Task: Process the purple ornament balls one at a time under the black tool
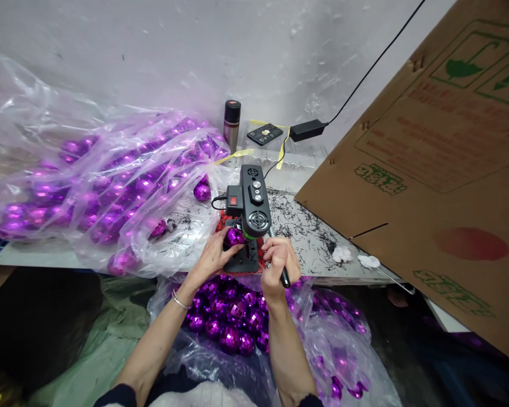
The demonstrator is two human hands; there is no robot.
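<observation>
My left hand (214, 257) holds a shiny purple faceted ball (234, 236) against the base of a small black bench drill press (253, 203), under its head. My right hand (279, 265) grips the machine's black lever handle (283, 276) on the right side. The machine has a red switch and stands on a red mat at the table's front edge. Below my hands, an open clear plastic bag (237, 322) holds several more purple balls.
A large clear bag of purple balls (106, 186) lies on the table at left. A big cardboard box (441, 164) leans in from the right. At the back stand a dark spray can (232, 124), a black power adapter (307, 130) and a small circuit board (264, 134). Black shavings litter the tabletop (309, 232).
</observation>
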